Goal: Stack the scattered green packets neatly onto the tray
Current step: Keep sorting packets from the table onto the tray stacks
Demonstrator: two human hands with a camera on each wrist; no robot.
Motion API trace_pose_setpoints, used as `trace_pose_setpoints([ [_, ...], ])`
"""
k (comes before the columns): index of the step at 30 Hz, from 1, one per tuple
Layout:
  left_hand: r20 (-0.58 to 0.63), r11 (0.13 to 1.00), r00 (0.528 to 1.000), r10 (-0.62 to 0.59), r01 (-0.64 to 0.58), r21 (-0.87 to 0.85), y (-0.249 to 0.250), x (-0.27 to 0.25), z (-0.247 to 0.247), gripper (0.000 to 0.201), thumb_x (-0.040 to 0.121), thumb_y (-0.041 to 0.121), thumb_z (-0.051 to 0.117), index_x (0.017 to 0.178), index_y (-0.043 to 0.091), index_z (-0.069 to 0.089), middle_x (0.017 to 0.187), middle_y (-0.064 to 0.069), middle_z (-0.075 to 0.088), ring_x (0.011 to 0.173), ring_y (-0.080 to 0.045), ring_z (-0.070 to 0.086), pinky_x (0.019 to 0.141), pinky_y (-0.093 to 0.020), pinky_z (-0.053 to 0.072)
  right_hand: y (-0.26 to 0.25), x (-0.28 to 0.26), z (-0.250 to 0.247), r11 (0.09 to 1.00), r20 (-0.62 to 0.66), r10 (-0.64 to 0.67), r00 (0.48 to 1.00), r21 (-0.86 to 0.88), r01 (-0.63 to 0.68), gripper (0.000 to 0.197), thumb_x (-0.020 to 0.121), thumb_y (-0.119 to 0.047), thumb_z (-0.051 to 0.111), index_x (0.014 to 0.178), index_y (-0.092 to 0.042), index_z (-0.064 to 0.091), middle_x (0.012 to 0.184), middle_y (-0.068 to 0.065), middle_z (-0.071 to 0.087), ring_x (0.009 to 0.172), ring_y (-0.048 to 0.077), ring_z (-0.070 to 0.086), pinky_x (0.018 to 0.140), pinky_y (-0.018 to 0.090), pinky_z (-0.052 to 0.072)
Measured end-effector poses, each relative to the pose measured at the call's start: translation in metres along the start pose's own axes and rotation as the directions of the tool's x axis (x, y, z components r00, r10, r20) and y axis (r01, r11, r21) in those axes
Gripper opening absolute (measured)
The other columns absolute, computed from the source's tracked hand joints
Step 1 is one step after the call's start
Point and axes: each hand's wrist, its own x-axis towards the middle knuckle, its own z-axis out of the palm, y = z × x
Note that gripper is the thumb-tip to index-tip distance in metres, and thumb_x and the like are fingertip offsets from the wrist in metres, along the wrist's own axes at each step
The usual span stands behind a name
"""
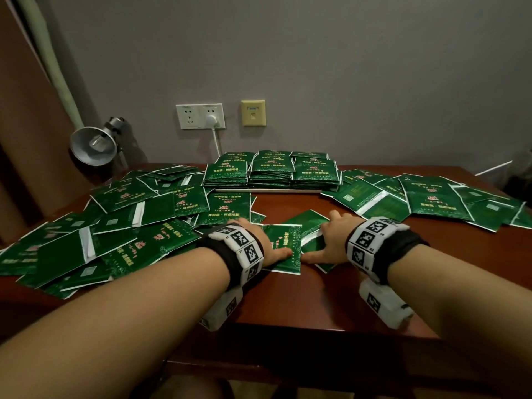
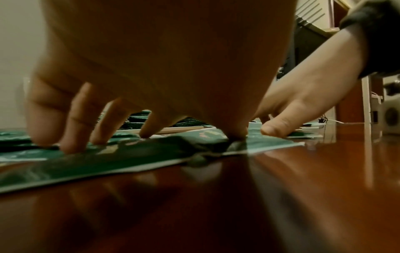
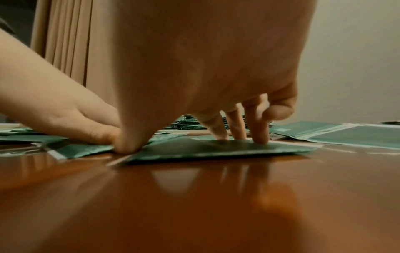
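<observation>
Many green packets lie scattered over a brown table (image 1: pixel 288 300). A white tray (image 1: pixel 267 190) at the back centre holds three neat stacks of packets (image 1: pixel 270 169). My left hand (image 1: pixel 269 244) presses its spread fingers and thumb down on one packet (image 1: pixel 285 240) near the table's front. In the left wrist view the left hand (image 2: pixel 149 135) stands on its fingertips on that packet (image 2: pixel 108 164). Just to the right, my right hand (image 1: pixel 331 237) presses on a second packet (image 1: pixel 309 221). Its thumb (image 3: pixel 127 147) sits at the corner of this packet (image 3: pixel 216 152), with the other fingertips on top.
Loose packets cover the table's left side (image 1: pixel 115 226) and right side (image 1: pixel 431 200). A metal desk lamp (image 1: pixel 92 145) stands at the back left. A wall socket (image 1: pixel 200 116) has a white plug and cable running down behind the tray. Bare wood lies in front of my hands.
</observation>
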Motion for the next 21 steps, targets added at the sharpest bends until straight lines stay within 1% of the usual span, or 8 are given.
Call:
trace_pose_setpoints([
  [4, 0.011, 0.985, 0.995, 0.103, -0.101, -0.138, 0.001, 0.005, -0.001, 0.098, 0.076, 0.080, 0.045, 0.152, 0.022, 0.021, 0.151, -0.018, 0.031, 0.137, -0.043, 0.025, 0.112, -0.051, 0.027, -0.001, -0.004, -0.003, 1.000, 0.030, 0.006, 1.000, -0.002, -0.006, 0.123, 0.042, -0.103, 0.035, 0.123, -0.014, 0.056, 0.118, 0.007, 0.041, 0.106, 0.028, 0.051, 0.092, 0.045, 0.048],
  [6, 0.001, 0.943, 0.982, 0.187, -0.180, -0.282, 0.002, 0.001, -0.005, 0.087, 0.082, 0.057, 0.057, 0.151, 0.023, 0.018, 0.147, -0.012, 0.039, 0.135, -0.040, 0.028, 0.108, -0.047, 0.032, -0.001, -0.007, -0.004, 0.999, 0.024, 0.020, 1.000, -0.030, -0.019, 0.127, 0.036, -0.104, 0.035, 0.124, -0.014, 0.053, 0.120, 0.007, 0.042, 0.113, 0.028, 0.044, 0.098, 0.047, 0.042],
  [8, -0.007, 0.895, 0.973, 0.229, -0.214, -0.391, 0.001, -0.002, -0.008, 0.084, 0.083, 0.035, 0.058, 0.152, 0.022, 0.013, 0.149, -0.011, 0.035, 0.137, -0.039, 0.026, 0.106, -0.045, 0.035, 0.000, -0.009, -0.003, 0.998, 0.012, 0.035, 0.999, -0.044, -0.035, 0.129, 0.036, -0.103, 0.038, 0.131, -0.015, 0.046, 0.126, 0.008, 0.040, 0.119, 0.029, 0.039, 0.102, 0.049, 0.038],
  [9, -0.026, 0.886, 0.974, 0.224, -0.215, -0.411, 0.001, -0.004, -0.009, 0.085, 0.083, 0.036, 0.059, 0.152, 0.021, 0.012, 0.151, -0.013, 0.031, 0.137, -0.039, 0.026, 0.106, -0.046, 0.034, 0.000, -0.010, -0.002, 0.999, 0.004, 0.028, 1.000, -0.031, -0.027, 0.131, 0.039, -0.102, 0.042, 0.136, -0.015, 0.041, 0.133, 0.009, 0.037, 0.124, 0.030, 0.037, 0.105, 0.050, 0.036],
  [11, -0.073, 0.909, 0.984, 0.165, -0.180, -0.376, 0.000, -0.003, -0.006, 0.101, 0.077, 0.063, 0.061, 0.153, 0.021, 0.009, 0.152, -0.017, 0.025, 0.139, -0.040, 0.025, 0.109, -0.049, 0.031, 0.001, -0.013, -0.001, 0.999, 0.018, -0.035, 0.999, 0.033, 0.034, 0.131, 0.045, -0.096, 0.053, 0.147, -0.018, 0.027, 0.149, 0.008, 0.028, 0.135, 0.031, 0.032, 0.108, 0.050, 0.034],
  [13, -0.045, 0.945, 0.995, 0.090, -0.100, -0.313, -0.002, -0.004, -0.004, 0.121, 0.067, 0.085, 0.054, 0.154, 0.018, 0.003, 0.154, -0.019, 0.022, 0.140, -0.040, 0.025, 0.113, -0.050, 0.028, 0.001, -0.015, -0.002, 0.991, 0.071, -0.096, 0.993, 0.101, 0.089, 0.124, 0.053, -0.087, 0.061, 0.151, -0.024, 0.019, 0.153, 0.003, 0.027, 0.135, 0.029, 0.036, 0.107, 0.047, 0.037],
  [17, 0.040, 0.930, 0.994, 0.100, -0.080, -0.358, -0.004, -0.003, -0.005, 0.122, 0.070, 0.080, 0.059, 0.153, 0.009, 0.005, 0.152, -0.015, 0.035, 0.134, -0.033, 0.041, 0.105, -0.040, 0.037, -0.002, -0.018, -0.004, 0.996, 0.103, -0.084, 0.991, 0.027, 0.081, 0.128, 0.046, -0.094, 0.056, 0.152, -0.035, 0.015, 0.149, 0.006, 0.029, 0.134, 0.035, 0.035, 0.105, 0.053, 0.037],
  [21, -0.011, 0.894, 0.984, 0.177, -0.165, -0.416, -0.003, -0.003, -0.008, 0.108, 0.075, 0.064, 0.068, 0.151, 0.008, 0.015, 0.143, -0.009, 0.047, 0.124, -0.026, 0.052, 0.095, -0.033, 0.046, -0.005, -0.020, -0.007, 0.997, 0.063, -0.077, 0.995, -0.004, 0.077, 0.135, 0.034, -0.098, 0.052, 0.147, -0.028, 0.027, 0.139, 0.009, 0.037, 0.126, 0.033, 0.041, 0.100, 0.053, 0.041],
])
